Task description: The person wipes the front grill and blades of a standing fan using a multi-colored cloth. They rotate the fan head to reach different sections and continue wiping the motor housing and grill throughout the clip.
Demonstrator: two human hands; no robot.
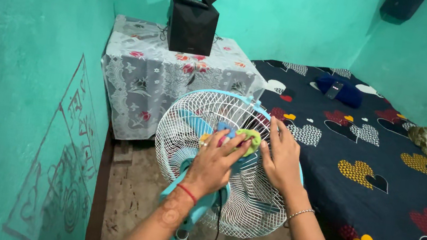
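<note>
A pedestal fan with a white wire grille [197,118] and light blue body stands on the floor beside the bed. My left hand [214,162] presses a small green, blue and pink cloth [247,137] against the middle of the grille. My right hand [281,157] lies flat on the grille's right side, fingers spread, holding nothing. A red thread circles my left wrist and a silver chain my right.
A bed [386,161] with a dark heart-patterned sheet fills the right side, with a remote [334,89] on a blue pillow. A cloth-covered table [141,76] at the back carries a black speaker set [192,19]. Turquoise walls [18,81] close in on the left.
</note>
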